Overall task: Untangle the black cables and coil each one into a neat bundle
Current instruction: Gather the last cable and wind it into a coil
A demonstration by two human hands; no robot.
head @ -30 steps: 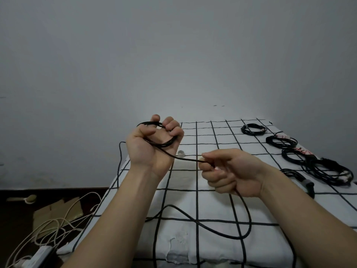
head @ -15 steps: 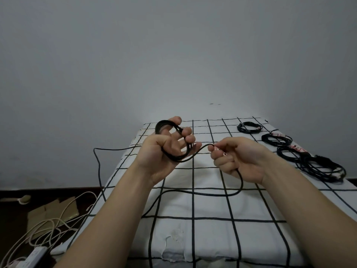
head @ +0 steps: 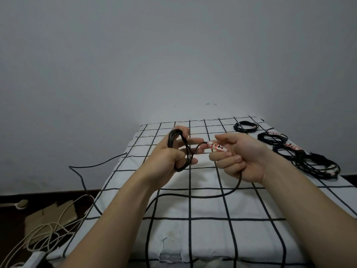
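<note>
A white cloth (head: 208, 206) with a black grid covers the table. On the dark floor off its left edge lie pale cords (head: 41, 228), flat cardboard (head: 48, 215) and a white power strip (head: 35, 257).

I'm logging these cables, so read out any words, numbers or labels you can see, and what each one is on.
"T340": handwritten, characters turned sideways, so the order is unsure. It is on the paper tag of the black cable that the right hand holds.
Bundle tags on the coiled bundles at right: red marks, too blurred to read.
</note>
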